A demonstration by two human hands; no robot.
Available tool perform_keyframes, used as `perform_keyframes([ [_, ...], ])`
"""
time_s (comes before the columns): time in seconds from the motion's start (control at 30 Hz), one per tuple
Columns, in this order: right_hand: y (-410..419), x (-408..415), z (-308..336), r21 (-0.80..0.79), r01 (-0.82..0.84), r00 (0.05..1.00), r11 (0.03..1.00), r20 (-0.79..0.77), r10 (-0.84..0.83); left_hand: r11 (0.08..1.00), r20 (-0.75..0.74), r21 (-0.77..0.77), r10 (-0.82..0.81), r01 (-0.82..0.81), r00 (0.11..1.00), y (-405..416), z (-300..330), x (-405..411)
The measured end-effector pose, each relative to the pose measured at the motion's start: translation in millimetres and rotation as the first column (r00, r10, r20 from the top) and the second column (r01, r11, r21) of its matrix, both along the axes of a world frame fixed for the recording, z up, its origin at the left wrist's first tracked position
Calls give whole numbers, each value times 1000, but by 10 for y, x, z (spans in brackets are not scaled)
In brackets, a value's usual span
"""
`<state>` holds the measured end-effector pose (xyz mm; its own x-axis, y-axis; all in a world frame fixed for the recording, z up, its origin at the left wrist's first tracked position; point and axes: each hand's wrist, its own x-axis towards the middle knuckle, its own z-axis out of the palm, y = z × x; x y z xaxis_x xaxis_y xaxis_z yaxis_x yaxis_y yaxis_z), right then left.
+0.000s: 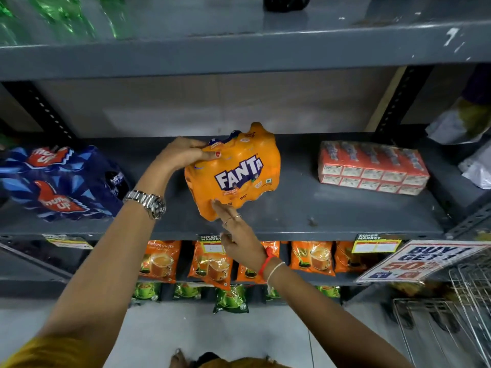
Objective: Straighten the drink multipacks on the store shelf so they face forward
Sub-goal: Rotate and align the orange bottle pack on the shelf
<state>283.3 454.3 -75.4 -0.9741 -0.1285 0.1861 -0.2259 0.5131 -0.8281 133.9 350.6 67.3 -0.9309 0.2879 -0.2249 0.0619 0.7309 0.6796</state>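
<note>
An orange Fanta multipack (240,171) stands on the grey shelf (332,211), its logo towards me and turned slightly askew. My left hand (183,152) grips its upper left corner, thumb on the front. My right hand (236,232) has its fingers stretched out, the fingertips touching the pack's lower front edge. A dark blue Thums Up multipack (61,181) lies at the left end of the same shelf, angled. A red-and-white carton multipack (372,167) sits at the right, turned at an angle.
Orange tea pouches (310,257) and green pouches (231,298) fill the lower shelves. A promotional sign (414,260) and a wire basket (451,314) stand at lower right. Green bottles (66,17) are on the upper shelf. White bags (475,166) crowd the far right.
</note>
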Motion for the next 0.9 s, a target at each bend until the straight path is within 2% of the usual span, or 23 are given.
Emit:
perform_keyframes([
  [0.07,136,-33,64,-115,68,998,991,11,-68,982,-87,73,178,-172,980,-42,-138,88],
  [0.1,229,-61,115,-225,190,980,956,-8,-197,954,-131,152,278,-258,952,-40,-227,179],
  [0.13,312,-100,182,-354,324,934,877,-30,-357,907,-152,268,372,-324,916,-36,-335,277],
  [0.2,526,-254,322,-569,518,769,639,-18,-639,791,-110,479,484,-380,868,29,-552,523],
  [0.23,633,-379,409,-611,573,700,546,19,-713,740,-42,548,489,-389,871,58,-649,629],
  [0.27,740,-514,489,-606,613,678,508,73,-731,687,51,606,469,-401,882,95,-744,701],
  [0.33,870,-817,584,-537,653,726,534,244,-643,596,228,680,383,-428,895,98,-868,699],
  [0.37,924,-946,550,-508,659,744,555,327,-583,581,261,691,355,-430,898,79,-914,662],
  [0.43,968,-1042,464,-498,627,779,600,390,-491,613,228,681,342,-401,912,43,-956,608],
  [0.53,845,-775,627,-416,669,743,616,384,-549,607,202,704,326,-368,924,-12,-968,520],
  [0.6,760,-579,644,-441,671,740,595,364,-565,580,230,733,282,-356,931,-67,-967,440],
  [0.77,556,-293,456,-462,677,727,572,306,-614,616,227,735,170,-283,959,-222,-988,318],
  [0.9,490,-184,348,-496,677,721,544,300,-625,596,210,755,173,-272,962,-250,-1077,302],
])
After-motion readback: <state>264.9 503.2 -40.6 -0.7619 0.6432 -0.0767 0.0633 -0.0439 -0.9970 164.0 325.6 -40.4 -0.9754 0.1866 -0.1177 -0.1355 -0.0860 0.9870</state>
